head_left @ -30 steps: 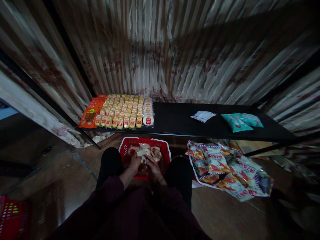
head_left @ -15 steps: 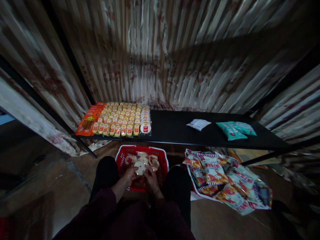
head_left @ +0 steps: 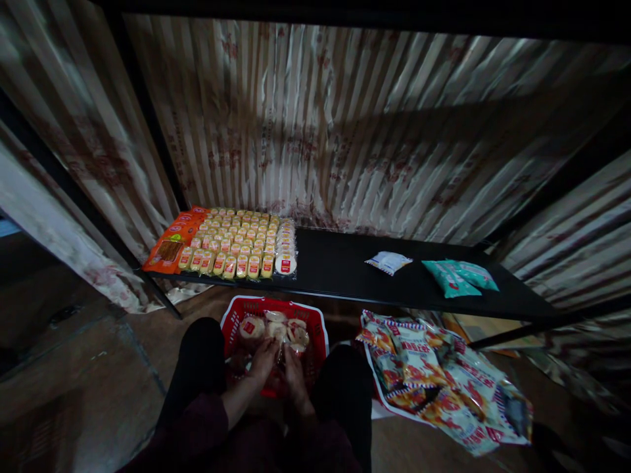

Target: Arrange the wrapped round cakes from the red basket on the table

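Low in front of me, a red basket (head_left: 323,328) with a white rim stands between my knees. Inside lie several pale round cakes (head_left: 252,328) in clear wrappers, some with red labels. My left hand (head_left: 263,361) reaches in from the left, its fingers bent at the pile. Close beside it, my right hand (head_left: 294,376) has its fingers curled inward. A wrapped cake appears pinched between the two hands, mostly hidden by the fingers and the dim light.
A black shelf (head_left: 335,263) runs above the basket. On its left stand rows of small yellow wrapped cakes (head_left: 229,266), a row of white round ones (head_left: 285,264) and orange packets (head_left: 170,253). Further right lie a white packet (head_left: 389,262) and teal packets (head_left: 448,278). Snack bags (head_left: 419,361) overfill another basket.
The view has tilted up slightly, showing a dark bar at the top. My hands have moved down and closer together, and the cake they hold has tilted out of plain sight.
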The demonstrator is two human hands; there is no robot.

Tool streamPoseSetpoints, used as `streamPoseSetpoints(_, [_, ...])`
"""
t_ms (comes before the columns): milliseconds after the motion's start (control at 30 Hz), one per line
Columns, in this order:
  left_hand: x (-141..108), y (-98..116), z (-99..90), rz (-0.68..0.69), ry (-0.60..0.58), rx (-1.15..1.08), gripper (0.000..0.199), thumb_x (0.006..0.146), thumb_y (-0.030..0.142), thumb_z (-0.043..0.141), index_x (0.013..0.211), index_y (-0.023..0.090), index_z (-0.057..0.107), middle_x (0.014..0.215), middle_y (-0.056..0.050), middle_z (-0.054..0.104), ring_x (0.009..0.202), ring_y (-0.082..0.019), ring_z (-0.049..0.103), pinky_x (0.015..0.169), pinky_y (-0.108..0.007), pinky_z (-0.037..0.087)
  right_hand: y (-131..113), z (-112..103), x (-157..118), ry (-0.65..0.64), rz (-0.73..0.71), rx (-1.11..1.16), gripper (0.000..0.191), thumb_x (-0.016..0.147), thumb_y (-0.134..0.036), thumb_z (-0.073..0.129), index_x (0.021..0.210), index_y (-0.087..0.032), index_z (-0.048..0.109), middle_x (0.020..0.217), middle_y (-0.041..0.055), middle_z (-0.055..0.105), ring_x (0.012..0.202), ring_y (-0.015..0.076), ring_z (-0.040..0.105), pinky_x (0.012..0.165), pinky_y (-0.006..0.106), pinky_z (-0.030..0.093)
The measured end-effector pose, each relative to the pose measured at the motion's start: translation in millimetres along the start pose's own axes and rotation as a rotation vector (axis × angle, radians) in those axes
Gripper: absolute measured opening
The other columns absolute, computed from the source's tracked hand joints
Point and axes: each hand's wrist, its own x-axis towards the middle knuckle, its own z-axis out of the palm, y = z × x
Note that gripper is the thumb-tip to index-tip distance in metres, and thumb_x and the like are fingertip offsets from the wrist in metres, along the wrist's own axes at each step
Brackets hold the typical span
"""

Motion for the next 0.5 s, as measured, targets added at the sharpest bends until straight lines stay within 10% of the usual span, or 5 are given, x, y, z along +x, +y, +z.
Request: streamPoseSetpoints(500, [4.7, -2.6, -9.8, 0.014, 0.117, 0.159, 0.017, 0.068, 0.007, 0.064, 0.081, 0.017, 0.062, 0.090, -0.008, 0.071, 0.092, -0.022, 0.065, 0.083, -0.029, 0.047, -0.2, -4.3, -0.7, 0.041, 0.040, -0.008, 0.071, 0.053, -0.074, 0.067, 0.102, -0.023, 0.070, 0.100, 0.0095, 0.072, 0.102, 0.0304, 0.064, 0.081, 0.036, 0.053])
